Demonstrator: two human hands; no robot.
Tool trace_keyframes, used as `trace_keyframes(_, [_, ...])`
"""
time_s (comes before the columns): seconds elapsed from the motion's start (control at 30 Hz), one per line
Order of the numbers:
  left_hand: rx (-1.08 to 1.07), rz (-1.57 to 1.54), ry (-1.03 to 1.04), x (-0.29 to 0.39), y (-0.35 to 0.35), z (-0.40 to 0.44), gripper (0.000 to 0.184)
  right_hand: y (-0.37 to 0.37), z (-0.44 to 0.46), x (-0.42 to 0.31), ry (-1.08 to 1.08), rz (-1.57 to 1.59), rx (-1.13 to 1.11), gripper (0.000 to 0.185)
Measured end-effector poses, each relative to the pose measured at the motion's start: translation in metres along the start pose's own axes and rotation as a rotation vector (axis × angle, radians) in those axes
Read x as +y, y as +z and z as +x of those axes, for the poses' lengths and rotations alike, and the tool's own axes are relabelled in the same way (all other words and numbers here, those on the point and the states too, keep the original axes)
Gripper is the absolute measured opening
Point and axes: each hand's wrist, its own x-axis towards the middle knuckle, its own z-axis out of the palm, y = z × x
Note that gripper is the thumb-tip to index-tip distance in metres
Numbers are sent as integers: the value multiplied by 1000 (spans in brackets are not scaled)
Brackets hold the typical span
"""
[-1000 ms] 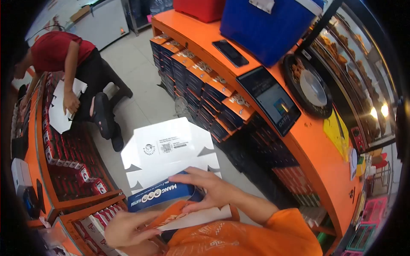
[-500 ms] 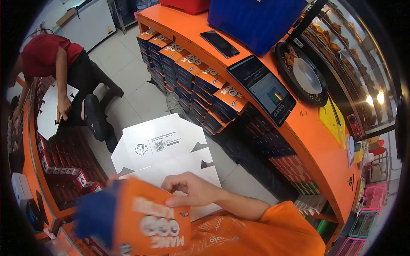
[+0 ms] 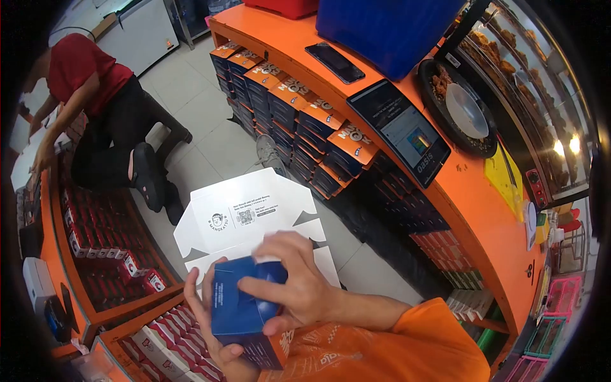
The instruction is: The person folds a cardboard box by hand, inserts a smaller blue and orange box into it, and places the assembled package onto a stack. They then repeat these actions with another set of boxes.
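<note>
Your left hand (image 3: 209, 328) is clamped round one side of the blue box (image 3: 238, 318); your right hand (image 3: 300, 290) has its fingers apart, one laid on the box's upward panel. The box's inside is hidden. Just beyond the blue box lies a flat white carton (image 3: 254, 207) with a printed logo. Left of the blue box, an orange-edged rack (image 3: 114, 363) holds red-and-white cartons (image 3: 172, 334). Beyond and right of it, navy-and-orange boxes (image 3: 296, 105) stand stacked beneath your orange worktop (image 3: 477, 204), which carries a round black tray (image 3: 474, 146) with fried pieces (image 3: 440, 83) and a whitish bowl (image 3: 468, 111). Well beyond the blue box, a person (image 3: 95, 83) in red leans low above the tiled floor (image 3: 203, 137).
</note>
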Motion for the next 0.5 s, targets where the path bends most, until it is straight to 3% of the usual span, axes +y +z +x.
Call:
trace_keyframes(0.13, [-44, 22, -114, 0, 1, -11, 125, 3, -8, -2, -159, 211, 26, 58])
trace_keyframes(0.2, [-252, 176, -251, 1, -14, -13, 126, 1, -8, 1, -117, 475, -88, 56])
trace_keyframes(0.23, [-285, 210, -206, 11, -4, -12, 104, -2, -4, 4, -142, 429, -75, 49])
trace_keyframes(0.27, [-302, 206, -202, 4, -13, -8, 104, 0, 2, 1, -147, 413, -68, 49])
trace_keyframes(0.33, [-28, 139, -333, -18, -64, 8, 71, 4, 15, -7, 35, 305, 133, 53])
trace_keyframes(0.37, [-366, -280, -330, -18, -99, 28, 57, 4, 5, 0, 155, 356, -55, 66])
trace_keyframes(0.4, [-696, -702, -317, -17, -121, 44, 45, 3, -2, 11, 156, 345, -46, 66])
trace_keyframes(0.43, [-668, -764, -253, -7, -129, 51, 48, 2, -10, 23, 344, 680, -437, 65])
trace_keyframes(0.47, [-479, -595, -150, 5, -127, 50, 51, -1, -13, 30, 527, 1007, -838, 64])
trace_keyframes(0.5, [-319, -390, -78, 14, -125, 48, 55, -6, -13, 34, 524, 999, -836, 64])
